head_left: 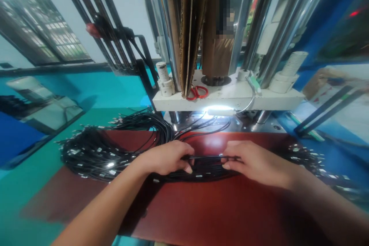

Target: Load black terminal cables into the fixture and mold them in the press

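Note:
Between my hands a short stretch of black cable (206, 157) runs level over the reddish-brown board (227, 207). My left hand (170, 157) is closed on its left part, thumb and fingers pinched together. My right hand (245, 161) pinches the same cable farther right. Beneath them lies a bundle of black cables (201, 171) with small white tags. A large heap of the same cables (95, 153) spreads to the left, and more cable ends (308, 157) with shiny tips lie beyond my right hand. Several loose cables (198, 125) reach under the press.
A press with a thick white plate (230, 102) stands just behind my hands, with a bright lamp (220, 109) under its edge. Red-handled scissors (198, 92) and cardboard sheets (191, 27) rest on the plate. At the left, a green surface (17, 196) borders the board.

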A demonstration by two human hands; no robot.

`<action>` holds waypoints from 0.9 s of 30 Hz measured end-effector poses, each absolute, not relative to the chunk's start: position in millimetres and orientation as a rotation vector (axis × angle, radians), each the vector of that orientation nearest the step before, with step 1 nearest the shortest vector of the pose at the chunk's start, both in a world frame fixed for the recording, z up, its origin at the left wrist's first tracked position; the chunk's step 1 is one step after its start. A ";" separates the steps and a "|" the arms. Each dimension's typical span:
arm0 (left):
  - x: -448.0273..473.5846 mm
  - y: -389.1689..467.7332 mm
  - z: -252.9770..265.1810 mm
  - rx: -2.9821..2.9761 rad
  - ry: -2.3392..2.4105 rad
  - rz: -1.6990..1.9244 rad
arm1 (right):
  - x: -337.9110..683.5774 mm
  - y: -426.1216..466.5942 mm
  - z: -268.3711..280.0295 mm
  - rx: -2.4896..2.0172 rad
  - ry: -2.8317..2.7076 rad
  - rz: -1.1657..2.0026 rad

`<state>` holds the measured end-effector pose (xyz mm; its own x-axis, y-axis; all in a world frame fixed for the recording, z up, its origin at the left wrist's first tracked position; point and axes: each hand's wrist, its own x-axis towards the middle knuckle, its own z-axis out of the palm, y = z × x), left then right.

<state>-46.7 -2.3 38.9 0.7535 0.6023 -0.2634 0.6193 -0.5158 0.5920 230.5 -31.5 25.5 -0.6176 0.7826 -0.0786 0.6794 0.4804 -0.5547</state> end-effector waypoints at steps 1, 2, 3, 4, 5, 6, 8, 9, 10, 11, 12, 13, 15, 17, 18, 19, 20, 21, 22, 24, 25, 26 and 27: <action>-47.7 -2.3 40.1 2.262 0.908 -0.018 | 230.7 -31.2 25.4 -1.268 -2.539 0.825; -48.8 -2.1 41.5 2.257 0.901 -0.004 | 230.9 -31.1 25.6 -1.267 -2.540 0.820; -50.1 -1.6 43.0 2.246 0.896 0.006 | 231.2 -30.9 26.0 -1.268 -2.543 0.810; -51.4 -1.0 44.6 2.228 0.896 0.010 | 231.5 -30.9 26.5 -1.267 -2.548 0.801; -52.5 -0.3 46.2 2.206 0.897 0.003 | 231.8 -30.9 27.3 -1.264 -2.555 0.791; -53.5 0.4 47.6 2.180 0.899 -0.011 | 232.1 -31.0 28.1 -1.260 -2.563 0.777; -54.7 1.4 49.7 2.133 0.909 -0.034 | 232.5 -31.5 29.8 -1.258 -2.567 0.734; -54.8 1.6 50.1 2.111 0.914 -0.035 | 232.6 -31.9 30.6 -1.261 -2.565 0.716; -54.5 1.5 50.2 2.095 0.913 -0.028 | 232.6 -32.2 31.2 -1.267 -2.558 0.703; -53.9 1.1 49.9 2.087 0.908 -0.014 | 232.6 -32.6 31.6 -1.275 -2.549 0.697; -52.8 0.3 49.2 2.085 0.896 -0.006 | 232.6 -32.9 31.8 -1.281 -2.536 0.696; -51.3 -0.9 48.3 2.090 0.879 -0.012 | 232.6 -33.1 32.0 -1.282 -2.523 0.701; -47.4 -4.0 45.9 2.113 0.864 -0.060 | 232.7 -33.4 32.1 -1.256 -2.510 0.732; -43.2 -7.0 43.0 2.154 0.886 -0.097 | 233.1 -33.5 32.1 -1.223 -2.518 0.793; -41.4 -8.1 41.5 2.178 0.898 -0.093 | 233.2 -33.5 32.1 -1.221 -2.531 0.822; -40.1 -8.7 40.1 2.200 0.902 -0.079 | 233.2 -33.6 31.9 -1.232 -2.545 0.844; -39.3 -8.9 38.7 2.214 0.895 -0.066 | 233.1 -33.6 31.5 -1.252 -2.559 0.853; -39.0 -8.8 37.5 2.219 0.880 -0.059 | 232.9 -33.7 30.8 -1.278 -2.573 0.853; -39.1 -8.3 36.4 2.213 0.866 -0.059 | 232.6 -33.8 30.0 -1.300 -2.586 0.848; -40.0 -7.1 34.8 2.192 0.854 -0.062 | 232.1 -34.2 28.1 -1.327 -2.608 0.846; -40.6 -6.5 34.4 2.186 0.852 -0.058 | 232.0 -34.5 27.2 -1.334 -2.618 0.842; -41.2 -5.9 34.1 2.182 0.851 -0.053 | 232.0 -34.9 26.5 -1.335 -2.628 0.835; -41.8 -5.4 33.9 2.178 0.850 -0.055 | 232.3 -35.3 26.1 -1.329 -2.637 0.824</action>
